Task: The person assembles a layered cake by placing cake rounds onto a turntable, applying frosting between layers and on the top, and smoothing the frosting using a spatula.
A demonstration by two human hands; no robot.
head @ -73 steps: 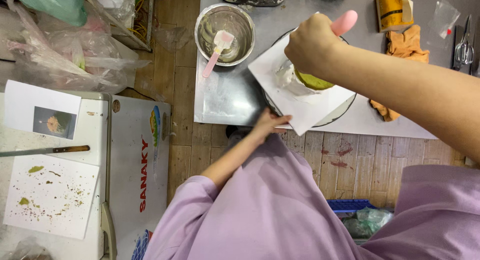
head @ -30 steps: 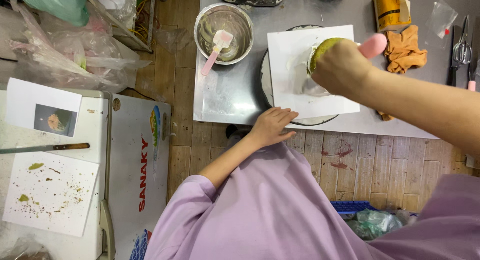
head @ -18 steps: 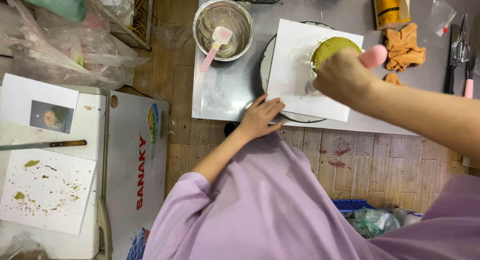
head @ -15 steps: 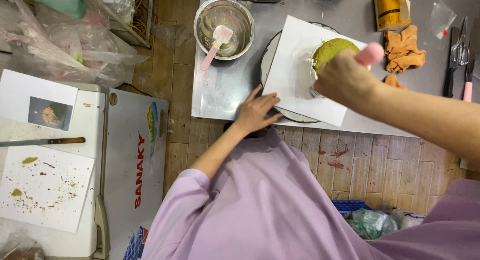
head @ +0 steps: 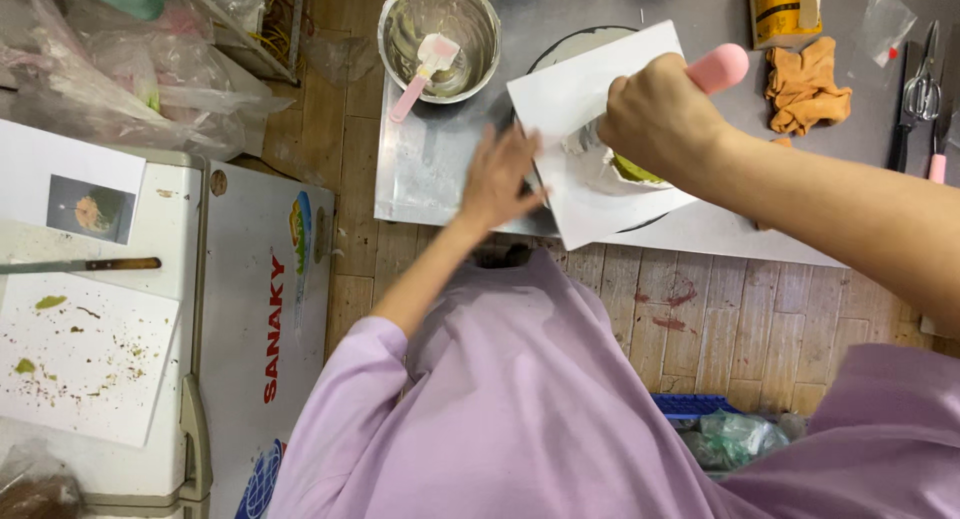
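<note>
The right hand (head: pixel 660 119) grips a pink-handled tool (head: pixel 718 69) on the half-covered green cake (head: pixel 638 171), while the open left hand (head: pixel 500 177) turns the white paper (head: pixel 570 99), so smoothing looks unfinished.

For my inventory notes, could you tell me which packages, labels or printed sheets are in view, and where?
Chest freezer lid: left, white, red lettering, colourful round logo.
Printed photo sheet: far left, white paper, small picture.
Yellow packet: top right on the metal table, dark label.

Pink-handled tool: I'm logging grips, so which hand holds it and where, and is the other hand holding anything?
The right hand grips the pink-handled tool by its handle. The left hand rests on the white paper, gripping nothing.
</note>
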